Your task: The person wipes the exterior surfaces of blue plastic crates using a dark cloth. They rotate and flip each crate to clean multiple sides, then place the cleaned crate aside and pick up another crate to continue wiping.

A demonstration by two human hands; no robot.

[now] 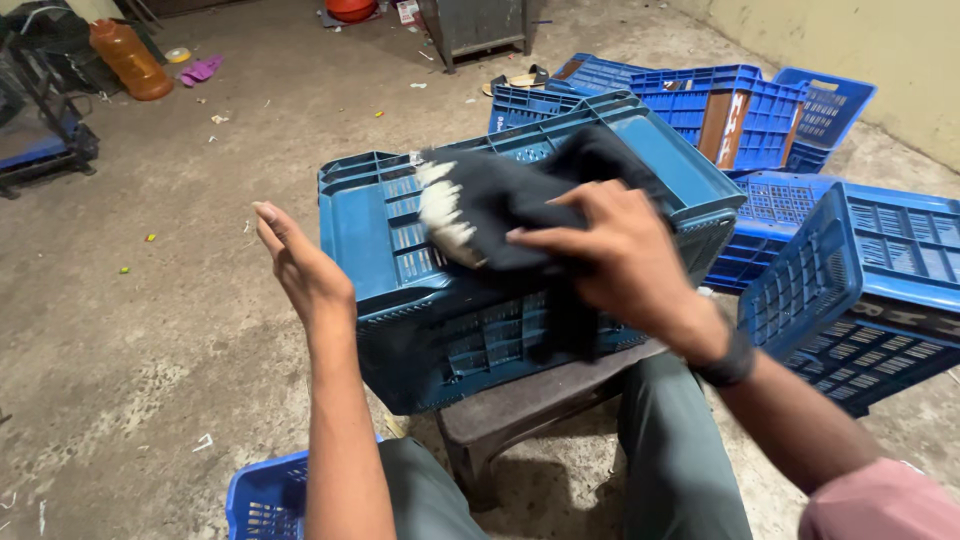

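While a concrete floor (150, 330) is littered, a dark cloth (510, 205) is gripped by right hand (620, 255) fingers on an upturned blue crate (400, 260); left hand (305, 270) is held flat, fingers together, against it.

A rough storage or work yard, perhaps a back room of a produce depot, is showing here. Bare concrete floor (170, 330) is lying stained and littered with small scraps. Many blue plastic crates (800, 150) are piling loosely against a plain yellowish wall (880, 60). One crate (400, 300) is resting upside down on a low stool (520, 410). An orange jug (128, 60) and a metal trolley (40, 120) are standing at the far edge.
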